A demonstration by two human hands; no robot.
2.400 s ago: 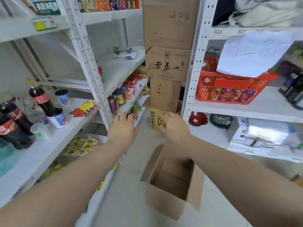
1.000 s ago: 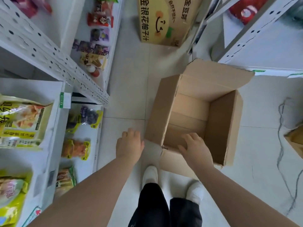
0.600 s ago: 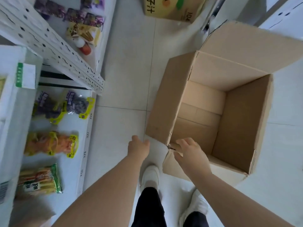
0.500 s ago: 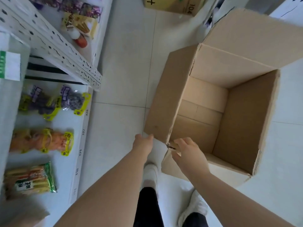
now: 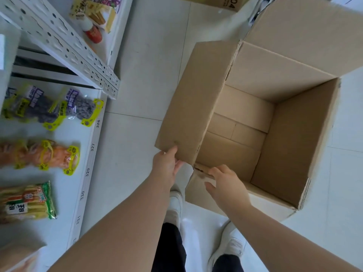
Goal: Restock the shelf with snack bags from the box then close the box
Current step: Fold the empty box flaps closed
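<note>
1. The cardboard box point(image 5: 290, 138) stands open on the tiled floor point(image 5: 141, 61), just ahead of the person's feet and to the right of the shelf point(image 5: 86, 169). Nothing lies inside it; only its taped bottom panels show.
2. Its four flaps are all open. The left flap point(image 5: 192, 99) stands upright, the far one leans outward, the right one stands upright, and the near flap point(image 5: 196, 191) hangs outward.
3. The left hand point(image 5: 167, 165) pinches the lower corner of the left flap, with the thumb on its outer face.
4. The right hand point(image 5: 225, 183) holds the near flap at its fold, with the fingers curled over the rim and the thumb outside.
5. The snack bags lie flat on the low white shelf. Two are dark bags with yellow trim point(image 5: 78, 108), there are what look like two overlapping orange bags point(image 5: 57, 156), and one is a green-edged pack of yellow sticks point(image 5: 27, 201).
6. A perforated shelf post point(image 5: 64, 46) slants across the upper left, with more packets beyond it, blurred.
7. A second carton point(image 5: 220, 2) sits at the top edge.
8. Two white shoes point(image 5: 175, 203) show between the forearms.
</note>
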